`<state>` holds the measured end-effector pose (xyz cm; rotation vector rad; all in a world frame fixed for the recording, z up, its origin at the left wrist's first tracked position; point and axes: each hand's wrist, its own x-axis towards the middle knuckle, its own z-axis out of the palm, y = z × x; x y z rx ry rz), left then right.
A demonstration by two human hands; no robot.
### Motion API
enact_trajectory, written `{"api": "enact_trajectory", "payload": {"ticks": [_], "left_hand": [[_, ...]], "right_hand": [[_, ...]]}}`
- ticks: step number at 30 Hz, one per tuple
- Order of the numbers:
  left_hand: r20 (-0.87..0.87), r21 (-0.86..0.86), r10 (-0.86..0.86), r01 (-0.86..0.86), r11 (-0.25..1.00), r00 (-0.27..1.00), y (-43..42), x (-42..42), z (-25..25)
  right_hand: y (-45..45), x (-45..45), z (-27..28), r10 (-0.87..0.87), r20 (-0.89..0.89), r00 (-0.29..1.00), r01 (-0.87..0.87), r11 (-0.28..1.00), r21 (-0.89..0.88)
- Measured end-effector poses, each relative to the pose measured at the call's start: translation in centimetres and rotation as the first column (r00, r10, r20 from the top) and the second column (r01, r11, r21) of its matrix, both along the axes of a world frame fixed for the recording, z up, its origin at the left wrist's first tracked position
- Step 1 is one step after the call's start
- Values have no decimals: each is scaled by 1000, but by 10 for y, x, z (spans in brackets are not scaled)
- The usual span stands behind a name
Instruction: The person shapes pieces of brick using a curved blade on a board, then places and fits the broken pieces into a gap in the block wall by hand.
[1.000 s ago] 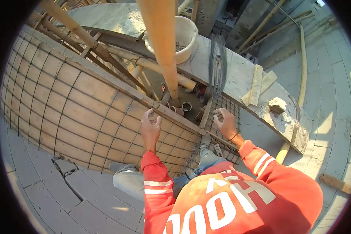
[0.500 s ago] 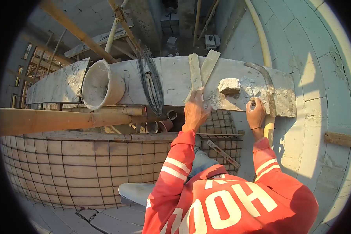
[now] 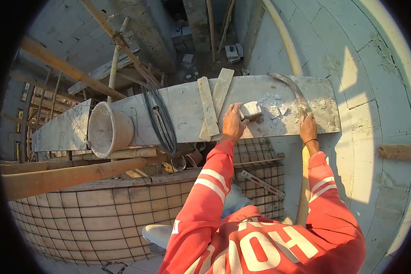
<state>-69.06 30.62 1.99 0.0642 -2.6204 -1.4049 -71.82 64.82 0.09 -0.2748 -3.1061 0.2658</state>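
Note:
My left hand (image 3: 233, 123) is closed on the left end of a broken pale lightweight concrete block (image 3: 251, 110), which rests on a dusty plank. My right hand (image 3: 308, 127) wraps round the near end of a long, curved, dirt-covered tool (image 3: 293, 86), which lies across the plank. Its exact kind is unclear; my fingers hide the grip. Loose block chips (image 3: 274, 111) and crumbs lie between my hands. Two narrow wooden strips (image 3: 208, 107) (image 3: 222, 89) lie to the left of my left hand.
A pale bucket (image 3: 123, 130) lies tipped on the plank (image 3: 182, 96), beside a coil of wire (image 3: 160, 118). Bamboo poles (image 3: 96, 73) cross at left. Steel mesh (image 3: 123, 205) and a spirit level (image 3: 262, 183) are below. A block wall (image 3: 324, 41) rises at right.
My left hand moved right from the wooden strips onto the concrete block. My right hand left the chips and took hold of the curved tool. The view shifted.

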Motion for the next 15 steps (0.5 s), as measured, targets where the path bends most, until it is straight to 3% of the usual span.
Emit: {"api": "enact_trajectory", "payload": {"ticks": [2, 3, 4, 5, 6, 7, 8, 10, 11, 13, 14, 15], "left_hand": [[-9, -8, 2, -2, 1000, 1000, 0, 6, -1], [-17, 34, 29, -29, 999, 999, 1, 6, -3], [-26, 77, 58, -56, 995, 998, 2, 6, -5], [-25, 80, 65, -63, 995, 998, 1, 6, -4], [-14, 76, 69, -68, 995, 998, 1, 5, -3], [0, 71, 71, -70, 995, 997, 1, 5, -3], [4, 74, 71, -71, 995, 997, 1, 5, -5], [-21, 76, 53, -51, 996, 998, -1, 2, -8], [-16, 79, 52, -51, 996, 999, -1, 2, -10], [-74, 54, 63, -59, 997, 995, -1, 1, -13], [-75, 55, 64, -60, 997, 995, -1, 1, -14], [-80, 49, 64, -60, 997, 995, 0, 1, -16]], "right_hand": [[18, 12, -43, 152, -208, 966, -184, 972, -144], [20, 22, -44, 63, 83, 995, -28, 926, -376], [1, 44, -25, -22, 154, 988, 131, 656, -744], [-42, 69, 24, -67, 260, 963, 268, 234, -935], [-90, 82, 91, -7, 296, 955, 290, 221, -931], [-104, 94, 113, 94, 144, 985, 116, 257, -959], [-117, 101, 131, 105, 80, 991, 35, 373, -927], [-129, 111, 140, 54, -158, 986, -166, 446, -880], [-137, 114, 146, 54, -153, 987, -161, 449, -879], [-150, 115, 156, 181, -466, 866, -386, 835, -393], [-150, 112, 142, 182, -467, 865, -387, 835, -392], [-150, 110, 110, 314, -541, 780, -448, 884, -134]]}}
